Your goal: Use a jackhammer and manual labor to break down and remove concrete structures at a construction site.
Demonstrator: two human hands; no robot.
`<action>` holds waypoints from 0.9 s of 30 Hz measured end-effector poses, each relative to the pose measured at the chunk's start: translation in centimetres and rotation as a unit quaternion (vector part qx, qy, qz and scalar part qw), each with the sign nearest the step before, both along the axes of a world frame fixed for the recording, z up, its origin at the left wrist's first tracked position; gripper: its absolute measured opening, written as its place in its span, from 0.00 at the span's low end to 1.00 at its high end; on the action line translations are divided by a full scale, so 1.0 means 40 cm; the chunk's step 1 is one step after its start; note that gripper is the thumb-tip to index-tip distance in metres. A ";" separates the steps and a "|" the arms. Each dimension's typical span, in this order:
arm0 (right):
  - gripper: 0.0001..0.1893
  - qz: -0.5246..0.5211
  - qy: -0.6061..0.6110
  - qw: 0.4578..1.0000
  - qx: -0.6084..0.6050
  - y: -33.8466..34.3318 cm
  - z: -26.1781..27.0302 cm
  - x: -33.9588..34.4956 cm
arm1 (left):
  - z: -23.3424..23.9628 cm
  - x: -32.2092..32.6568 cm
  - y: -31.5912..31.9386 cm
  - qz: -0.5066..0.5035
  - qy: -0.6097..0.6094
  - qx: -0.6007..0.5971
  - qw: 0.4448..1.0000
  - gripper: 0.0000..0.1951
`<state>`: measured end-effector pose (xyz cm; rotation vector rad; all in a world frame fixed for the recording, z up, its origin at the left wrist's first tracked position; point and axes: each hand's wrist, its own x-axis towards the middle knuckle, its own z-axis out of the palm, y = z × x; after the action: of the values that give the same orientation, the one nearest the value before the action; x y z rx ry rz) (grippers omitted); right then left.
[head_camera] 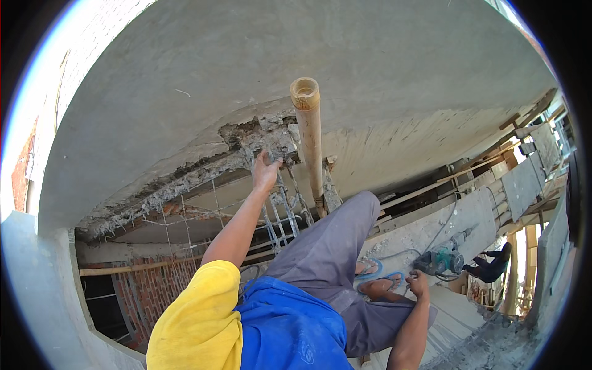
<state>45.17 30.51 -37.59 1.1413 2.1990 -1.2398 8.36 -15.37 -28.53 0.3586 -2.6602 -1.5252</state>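
Note:
My left hand reaches up to the broken edge of concrete, its fingers at the rough underside where steel reinforcing bars come out. Whether it grips a bar or a piece of concrete cannot be told. Just right of it stands a bamboo pole. My right hand is near my knee with its fingers curled; whether something thin is in it is unclear. Beside that hand, a green and dark demolition hammer lies on the boards, its chisel pointing away and its cable running off.
Scaffold boards with concrete crumbs lie under my sandalled feet. A grey plastered wall fills the top. Thin bars and wire hang at the left above a brick wall. Another person is lower down at the right. Rubble lies at bottom right.

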 end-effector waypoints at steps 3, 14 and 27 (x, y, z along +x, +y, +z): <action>0.20 0.000 -0.010 1.000 -0.015 0.001 0.005 -0.001 | 0.004 -0.073 -0.006 0.030 -0.010 0.018 0.999 0.38; 0.18 0.006 -0.009 1.000 0.005 -0.008 0.025 -0.004 | 0.080 -0.153 0.074 0.062 0.037 -0.051 0.996 0.35; 0.19 -0.006 -0.009 1.000 0.001 0.001 0.014 0.006 | -0.068 -0.246 0.101 -0.146 -0.117 0.031 0.982 0.25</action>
<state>45.41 30.57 -37.04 1.1636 2.1848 -1.2279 -1.50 -11.31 -31.25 0.1627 -2.9624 -1.7479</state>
